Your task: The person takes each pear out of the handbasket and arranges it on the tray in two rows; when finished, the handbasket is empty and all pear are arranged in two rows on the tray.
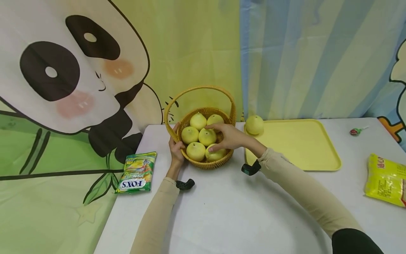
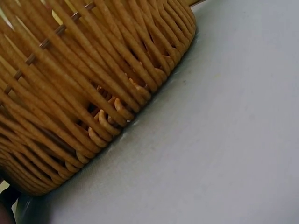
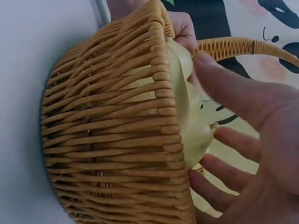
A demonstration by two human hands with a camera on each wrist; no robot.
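Note:
A wicker basket with a tall arched handle stands at the back of the white table, holding several pale yellow-green, pomelo-like fruits. My left hand grips the basket's left side by the rim and handle base. Over the fruits on the right side lies my right hand, thumb and fingers spread apart. In the right wrist view its fingers are loosely bent beside a fruit; firm contact cannot be made out. The left wrist view shows mainly the basket's woven wall.
A yellow tray lies right of the basket, with one more fruit on its back left corner. A green FOX'S candy bag is at the left table edge. At the right are a lollipop and a yellow packet.

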